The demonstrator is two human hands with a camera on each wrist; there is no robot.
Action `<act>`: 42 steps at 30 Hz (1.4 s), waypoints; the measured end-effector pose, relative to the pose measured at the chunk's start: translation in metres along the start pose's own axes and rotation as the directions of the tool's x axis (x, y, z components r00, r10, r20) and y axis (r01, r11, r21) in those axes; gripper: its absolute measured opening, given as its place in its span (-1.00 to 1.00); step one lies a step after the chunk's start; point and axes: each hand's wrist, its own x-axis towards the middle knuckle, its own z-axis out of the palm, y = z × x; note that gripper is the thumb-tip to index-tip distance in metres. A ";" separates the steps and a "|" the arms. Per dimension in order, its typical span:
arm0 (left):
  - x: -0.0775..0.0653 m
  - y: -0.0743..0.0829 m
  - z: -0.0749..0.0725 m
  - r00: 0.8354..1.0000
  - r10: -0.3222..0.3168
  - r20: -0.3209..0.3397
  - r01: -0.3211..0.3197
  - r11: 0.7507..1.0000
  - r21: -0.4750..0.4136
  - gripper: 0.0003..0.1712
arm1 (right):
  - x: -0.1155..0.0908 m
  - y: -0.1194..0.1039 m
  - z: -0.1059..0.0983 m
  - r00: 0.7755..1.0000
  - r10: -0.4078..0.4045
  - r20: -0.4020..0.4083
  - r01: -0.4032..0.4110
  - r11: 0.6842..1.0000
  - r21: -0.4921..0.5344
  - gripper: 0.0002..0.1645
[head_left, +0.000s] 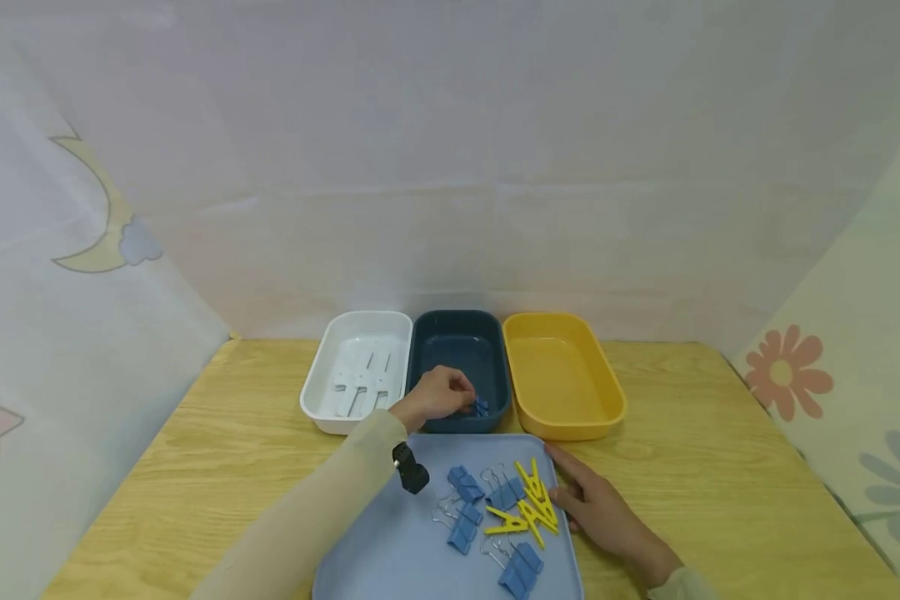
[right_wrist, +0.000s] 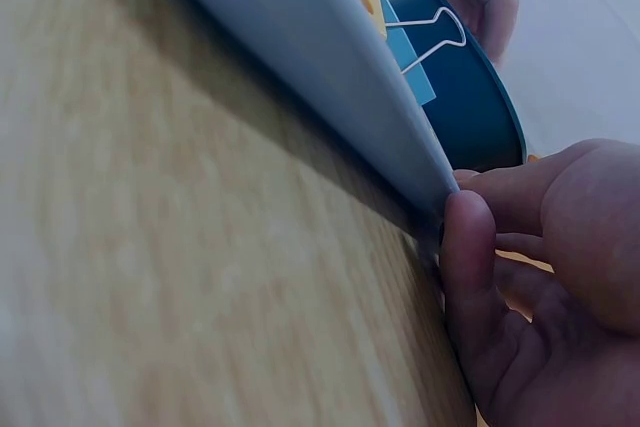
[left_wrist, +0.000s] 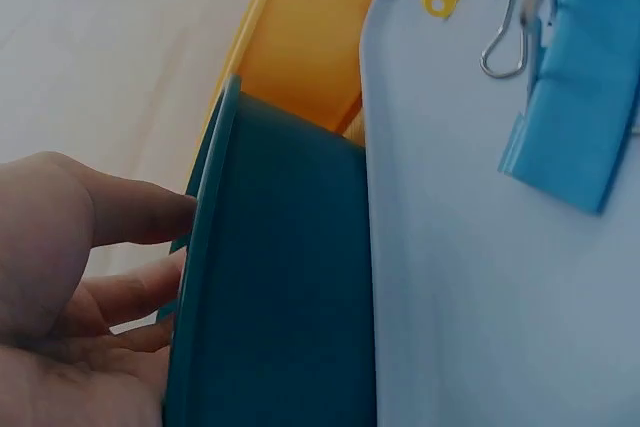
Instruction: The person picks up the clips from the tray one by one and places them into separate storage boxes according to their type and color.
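My left hand (head_left: 437, 393) reaches into the dark teal tray (head_left: 461, 320), fingers curled, a small blue binder clip (head_left: 482, 407) at the fingertips. In the left wrist view the teal rim hides most of what the fingertips pinch. At its right far corner, my right hand (head_left: 603, 510) grips the edge of the light blue tray (head_left: 397, 533); the right wrist view has thumb and finger (right_wrist: 470, 237) at the rim. Several blue binder clips (head_left: 520, 571) with wire handles and several yellow clothespins (head_left: 506, 522) lie on that tray.
Left of the teal tray stands a white tray (head_left: 318, 367) holding white flat pieces (head_left: 362, 397); to its right is a yellow tray (head_left: 558, 358). All sit along the back of the wooden table (head_left: 690, 450), close to a printed cloth backdrop (head_left: 450, 167).
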 end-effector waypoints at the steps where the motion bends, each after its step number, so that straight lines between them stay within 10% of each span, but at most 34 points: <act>1: -0.001 0.000 0.000 1.000 0.003 0.008 -0.003 1.000 0.018 -0.84 | 0.000 0.000 0.000 1.000 0.000 0.002 0.000 1.000 0.003 -0.24; 10: -0.014 -0.001 -0.005 0.986 0.157 -0.047 -0.141 0.958 0.250 -0.82 | -0.001 -0.002 0.000 1.000 0.010 0.012 -0.010 1.000 0.022 -0.24; 20: -0.033 0.007 -0.006 0.953 0.296 -0.068 -0.275 0.936 0.219 -0.78 | -0.001 0.000 -0.001 1.000 0.000 0.021 -0.001 0.999 0.039 -0.22; 27: -0.039 0.010 -0.003 0.918 0.383 0.098 -0.395 0.905 0.160 -0.74 | -0.002 -0.002 0.000 1.000 -0.006 0.024 0.005 0.999 0.044 -0.23; 42: -0.036 0.013 0.007 0.787 0.379 0.486 -0.479 0.872 0.096 -0.75 | -0.001 -0.001 -0.001 1.000 0.000 0.017 0.000 1.000 0.006 -0.23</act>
